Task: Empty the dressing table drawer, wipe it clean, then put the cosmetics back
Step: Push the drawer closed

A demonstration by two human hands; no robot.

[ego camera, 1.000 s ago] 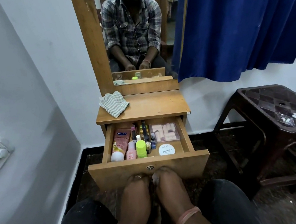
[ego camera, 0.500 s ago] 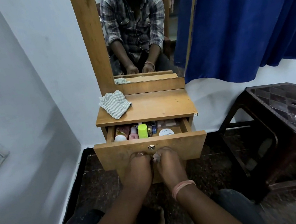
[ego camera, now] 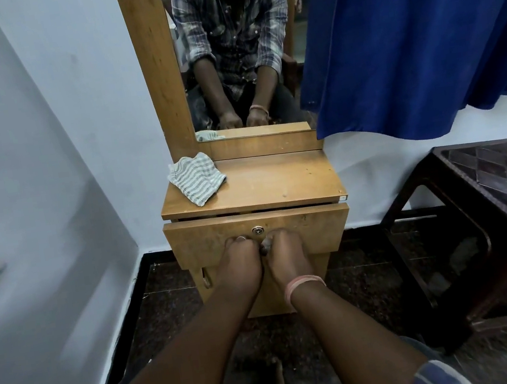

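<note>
- Both hands are down on the drawer front (ego camera: 300,227) of the dressing table (ego camera: 264,187), side by side just below the small metal lock (ego camera: 256,230).
- The left hand (ego camera: 239,261) has its fingers curled against the lower edge of the panel; a ring shows on one finger, but what the fingertips catch under there I cannot tell.
- The right hand (ego camera: 283,254), with a pink band (ego camera: 302,283) at the wrist, sits knuckle to knuckle with it, fingers bent the same way onto the same edge.
- The drawer is nearly flush under the tabletop, only a thin dark gap along its top, and the cosmetics inside are hidden.
- A striped cloth (ego camera: 197,179) lies crumpled at the back-left corner of the tabletop, one corner hanging past the edge.
- The mirror (ego camera: 240,45) behind shows the person leaning forward, both arms reaching down.
- A blue curtain (ego camera: 419,35) hangs to the right, above a dark plastic stool (ego camera: 488,189) standing near the table.
</note>
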